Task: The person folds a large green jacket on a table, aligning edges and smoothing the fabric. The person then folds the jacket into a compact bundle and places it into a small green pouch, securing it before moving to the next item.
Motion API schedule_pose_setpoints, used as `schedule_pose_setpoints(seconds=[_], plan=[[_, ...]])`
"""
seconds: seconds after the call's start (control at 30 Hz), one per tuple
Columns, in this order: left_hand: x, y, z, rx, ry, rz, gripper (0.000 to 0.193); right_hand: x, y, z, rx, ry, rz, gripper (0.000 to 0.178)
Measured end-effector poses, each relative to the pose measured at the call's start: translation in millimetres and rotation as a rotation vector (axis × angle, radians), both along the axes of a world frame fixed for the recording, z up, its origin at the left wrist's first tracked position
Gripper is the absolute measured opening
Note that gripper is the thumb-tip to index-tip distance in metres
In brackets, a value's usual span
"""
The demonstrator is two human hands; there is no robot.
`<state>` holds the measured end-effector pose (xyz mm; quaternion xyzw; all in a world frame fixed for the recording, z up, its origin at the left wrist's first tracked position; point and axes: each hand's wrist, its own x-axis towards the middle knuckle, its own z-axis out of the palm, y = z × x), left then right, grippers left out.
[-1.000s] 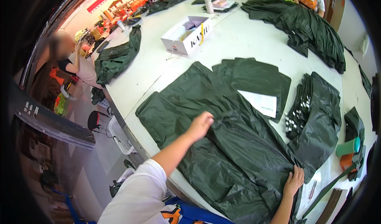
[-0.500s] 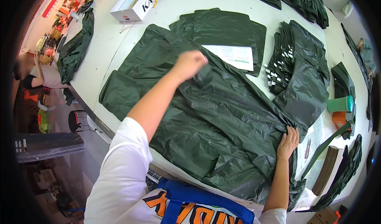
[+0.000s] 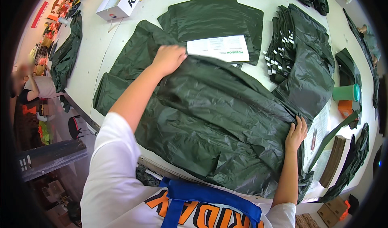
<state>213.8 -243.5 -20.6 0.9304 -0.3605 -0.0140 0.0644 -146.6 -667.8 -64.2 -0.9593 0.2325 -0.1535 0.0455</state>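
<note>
Running upper-left to lower-right: dark green garment (image 3: 218, 111) under right hand (image 3: 296, 135).

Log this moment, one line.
dark green shiny fabric: wrinkled | left grip: closed on upper fold | right grip: open, on right side

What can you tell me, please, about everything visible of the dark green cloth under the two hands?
The dark green cloth looks thin, smooth and slightly shiny, perhaps a coated fabric. It lies spread but wrinkled over the white table, with long creases and a small fold toward its near edge. The left hand grips its far edge; the right hand rests on its right side. Its underside is hidden.
</note>
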Motion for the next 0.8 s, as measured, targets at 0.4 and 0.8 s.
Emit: schedule_pose_setpoints(seconds=[0.4,0.8], plan=[[-127.0,166.3,10.3,0.123,0.045,0.533,0.056,-25.1,77.1,70.6,0.085,-0.104,0.259,0.044],[-225.1,325.3,-20.0,0.032,-0.227,0.871,0.073,-151.4,144.5,56.7,0.032,0.138,0.125,0.054]])
